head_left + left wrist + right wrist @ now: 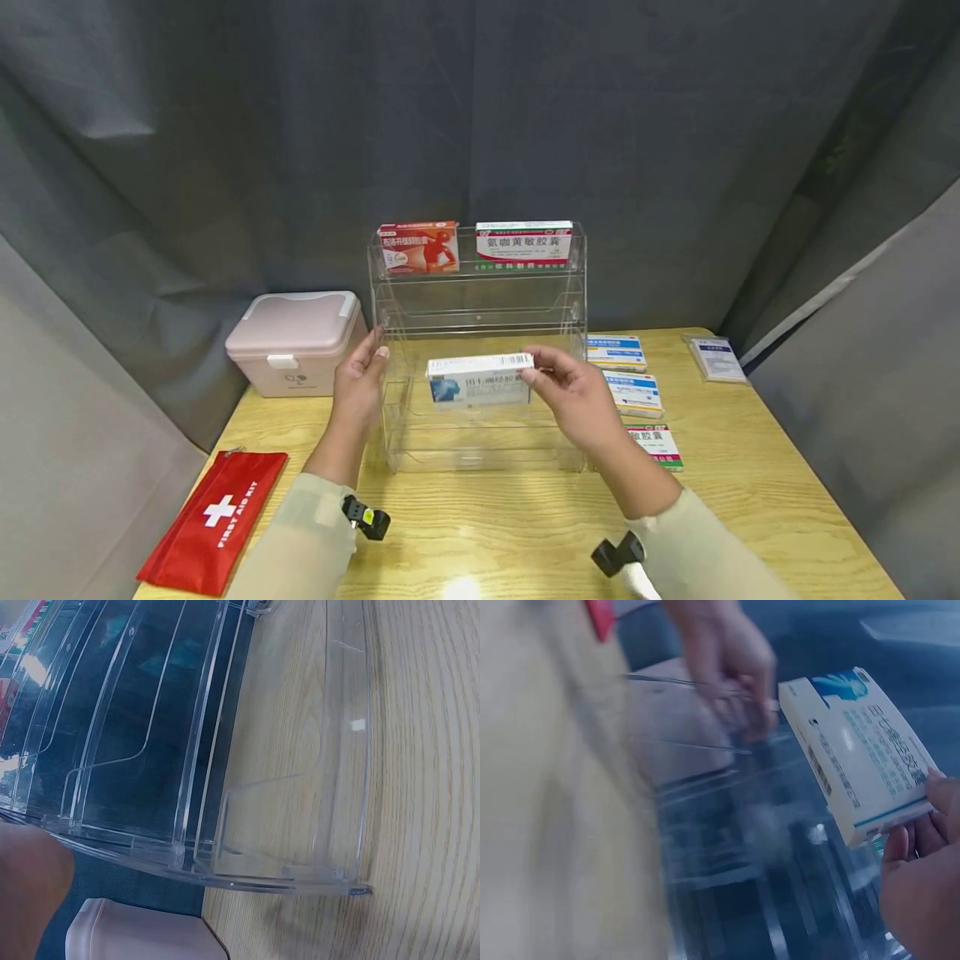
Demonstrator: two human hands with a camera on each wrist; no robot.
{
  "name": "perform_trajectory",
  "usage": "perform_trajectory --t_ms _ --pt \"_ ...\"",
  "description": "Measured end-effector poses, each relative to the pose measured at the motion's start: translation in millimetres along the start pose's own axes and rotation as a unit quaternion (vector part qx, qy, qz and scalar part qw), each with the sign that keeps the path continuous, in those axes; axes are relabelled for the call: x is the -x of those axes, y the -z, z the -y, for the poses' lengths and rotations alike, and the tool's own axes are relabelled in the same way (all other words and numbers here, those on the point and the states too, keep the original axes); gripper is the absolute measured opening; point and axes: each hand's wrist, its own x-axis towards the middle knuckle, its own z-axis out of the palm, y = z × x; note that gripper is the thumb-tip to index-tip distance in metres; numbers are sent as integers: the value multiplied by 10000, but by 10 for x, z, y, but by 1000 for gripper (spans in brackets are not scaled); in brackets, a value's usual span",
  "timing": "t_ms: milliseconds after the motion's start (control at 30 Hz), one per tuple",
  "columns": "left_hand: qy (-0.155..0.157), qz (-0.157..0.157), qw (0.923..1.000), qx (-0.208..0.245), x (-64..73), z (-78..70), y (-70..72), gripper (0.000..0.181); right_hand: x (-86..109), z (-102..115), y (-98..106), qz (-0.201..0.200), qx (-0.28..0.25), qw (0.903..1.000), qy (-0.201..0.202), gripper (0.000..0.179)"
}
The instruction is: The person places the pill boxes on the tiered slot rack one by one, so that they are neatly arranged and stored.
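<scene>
A clear acrylic tiered display rack (480, 458) stands on the wooden table. My left hand (360, 379) grips its left side edge, the thumb toward the front; in the left wrist view only part of that hand (30, 881) shows. My right hand (581, 400) pinches a white medicine box (480, 387) with a blue picture by its right end, in front of the rack's middle tiers. The right wrist view has the box (862, 750) tilted between thumb and fingers. On the top tier sit a red-orange medicine box (420, 248) and a white, green and red one (523, 244).
A pink lidded case (292, 346) stands left of the rack, with a red first aid pouch (217, 521) nearer the front. Right of the rack lie two blue-white boxes (633, 394) and a green-red box (656, 446). A white pack (717, 360) lies at the far right.
</scene>
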Motion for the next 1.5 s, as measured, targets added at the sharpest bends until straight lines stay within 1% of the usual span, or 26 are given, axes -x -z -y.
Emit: perform_trajectory --t_ms 33,133,233,333,433,600,733,867,1033,1133,1367,1500 --pt "-4 -2 10000 10 -1 1 1 53 -97 59 -14 -112 -58 9999 113 34" --pt "1 -26 10000 32 -2 4 5 53 -361 212 -64 -379 -240 9987 245 35" --pt "27 -30 10000 32 5 -3 4 53 -584 307 -124 -601 -349 9970 353 37" --pt "28 13 10000 -9 8 -13 5 53 -776 366 -187 -802 -338 9949 518 38" --pt "23 40 9999 -99 0 -18 5 54 -946 420 -252 -997 -388 9916 722 38" --pt "-13 49 9999 -160 -12 -33 -18 54 -1148 463 -353 -1167 -349 9890 836 35" --pt "-33 22 9998 -185 -7 -35 -20 54 -1225 437 -458 -1093 31 9917 683 35" --pt "-48 -41 9998 -178 8 -32 -4 54 -1268 394 -572 -842 525 9938 495 37" --pt "-58 -49 9999 -149 15 -22 3 54 -1284 357 -641 -659 967 9926 340 37" --pt "-65 -39 9999 -135 11 -12 3 54 -1292 358 -654 -639 1051 9917 363 37" --pt "-25 -134 9999 -104 7 -9 1 53 -1295 342 -728 -621 1282 9886 488 32" --pt "-50 -86 9999 -84 5 -11 0 53 -1292 312 -773 -701 1416 9856 600 32"
